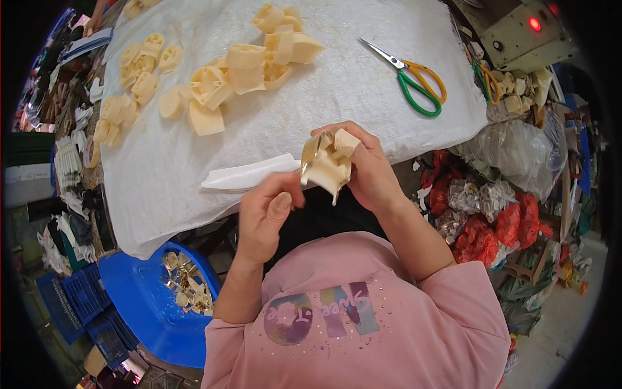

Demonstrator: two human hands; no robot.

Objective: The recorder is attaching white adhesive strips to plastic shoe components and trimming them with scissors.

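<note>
Piece of cream plastic [326,171], clamped in right fingers [365,137], left fingers [289,184] just beside it, grip unclear

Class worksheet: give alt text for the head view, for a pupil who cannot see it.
A right hand holds a cream piece with shiny gold edging, the blurred left hand close by. More cream pieces and scissors lie on a white sheet.

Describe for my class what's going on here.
A person's right hand holds a cream, gold-edged moulded piece near a white-covered table. The left hand, blurred, is close beside that piece; contact is unclear. More cream moulded pieces lie on the table, left of green-and-yellow-handled metal scissors.
</note>
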